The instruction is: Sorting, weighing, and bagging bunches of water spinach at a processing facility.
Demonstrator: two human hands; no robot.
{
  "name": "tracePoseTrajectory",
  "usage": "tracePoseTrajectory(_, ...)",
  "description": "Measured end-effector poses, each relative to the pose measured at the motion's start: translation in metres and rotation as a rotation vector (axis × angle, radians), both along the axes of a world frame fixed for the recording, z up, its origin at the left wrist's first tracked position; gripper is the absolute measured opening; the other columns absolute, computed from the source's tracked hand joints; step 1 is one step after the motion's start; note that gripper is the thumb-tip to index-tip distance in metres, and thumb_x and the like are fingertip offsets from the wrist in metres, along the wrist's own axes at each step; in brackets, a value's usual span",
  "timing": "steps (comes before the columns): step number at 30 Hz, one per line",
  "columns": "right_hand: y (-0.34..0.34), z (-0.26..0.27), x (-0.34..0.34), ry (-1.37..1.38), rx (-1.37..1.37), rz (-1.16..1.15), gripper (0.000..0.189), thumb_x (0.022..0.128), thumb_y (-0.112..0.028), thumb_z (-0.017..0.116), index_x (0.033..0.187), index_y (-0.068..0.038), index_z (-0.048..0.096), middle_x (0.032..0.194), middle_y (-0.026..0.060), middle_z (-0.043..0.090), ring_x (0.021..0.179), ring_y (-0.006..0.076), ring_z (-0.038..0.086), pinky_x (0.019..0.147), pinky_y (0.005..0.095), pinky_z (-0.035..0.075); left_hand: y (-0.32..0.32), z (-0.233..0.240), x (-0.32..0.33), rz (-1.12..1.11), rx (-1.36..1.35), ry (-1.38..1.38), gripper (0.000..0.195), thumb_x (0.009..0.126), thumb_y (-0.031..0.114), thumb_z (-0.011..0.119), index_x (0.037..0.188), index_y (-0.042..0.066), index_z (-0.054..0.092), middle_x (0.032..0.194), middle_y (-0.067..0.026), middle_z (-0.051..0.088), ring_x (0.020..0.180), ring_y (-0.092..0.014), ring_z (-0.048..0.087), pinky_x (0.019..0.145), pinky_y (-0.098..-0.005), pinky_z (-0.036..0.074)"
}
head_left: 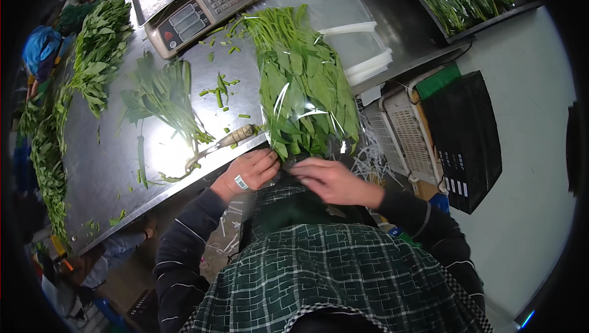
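A clear plastic bag point(301, 80) filled with leafy green vegetables lies across the metal table's edge, stems away from me. Its near end comes down between my hands. The curled fingers of my left hand point(251, 170) pinch the left corner of that end. On the other side my right hand point(338, 182) has its thumb and fingers close to the same end. It is slightly blurred, and its grip on the film cannot be made out. Left of the bag, a curved knife with a wooden handle point(235, 135) rests along the table edge, near a loose bunch of greens point(161, 93).
A scale with a keypad point(202, 10) stands at the back of the metal table point(230, 63). Cut stem pieces point(218, 91) lie scattered. Flat clear bags point(349, 24) are stacked right. More greens point(99, 52) line the left edge. Black crates point(464, 144) stand at right.
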State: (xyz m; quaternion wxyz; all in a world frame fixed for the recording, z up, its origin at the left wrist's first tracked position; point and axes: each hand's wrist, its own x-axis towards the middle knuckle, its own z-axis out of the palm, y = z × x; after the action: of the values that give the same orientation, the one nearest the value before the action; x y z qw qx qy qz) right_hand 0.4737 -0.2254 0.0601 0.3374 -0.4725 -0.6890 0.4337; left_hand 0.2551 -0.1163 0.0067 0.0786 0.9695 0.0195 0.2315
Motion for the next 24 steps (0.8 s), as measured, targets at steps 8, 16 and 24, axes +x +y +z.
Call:
tracePoseTrajectory(8, 0.051, -0.018, 0.022, -0.255, -0.031, -0.169, 0.02, 0.082, -0.007, 0.057, 0.098, 0.004, 0.058, 0.093, 0.0169, 0.055, 0.083, 0.0378, 0.055, 0.071, 0.0412, 0.046, -0.003, 0.008, -0.013, 0.018, 0.026, 0.023, 0.023, 0.063, 0.008, 0.062, 0.084, 0.0, 0.06, 0.112, -0.0113, 0.057, 0.096, -0.023, 0.057, 0.078, -0.0307, 0.05)
tracePoseTrajectory(16, -0.019, 0.018, 0.057, -0.388, 0.308, 0.138, 0.032, 0.075, -0.002, 0.061, 0.107, -0.002, 0.059, 0.109, 0.0102, 0.059, 0.093, 0.0249, 0.059, 0.079, 0.0343, 0.049, 0.001, 0.021, -0.019, 0.067, 0.01, 0.005, 0.016, 0.07, 0.007, 0.06, 0.084, 0.002, 0.06, 0.123, -0.0125, 0.054, 0.114, -0.027, 0.052, 0.093, -0.0367, 0.045)
tracePoseTrajectory(24, 0.005, 0.031, 0.138, -0.95, 0.639, 0.234, 0.027, 0.071, -0.011, 0.06, 0.098, -0.01, 0.06, 0.116, 0.0062, 0.055, 0.111, 0.0225, 0.05, 0.093, 0.0387, 0.042, 0.005, 0.022, -0.022, 0.073, 0.066, 0.082, 0.02, 0.073, 0.007, 0.059, 0.093, 0.003, 0.06, 0.121, -0.012, 0.055, 0.115, -0.027, 0.051, 0.095, -0.0372, 0.043)
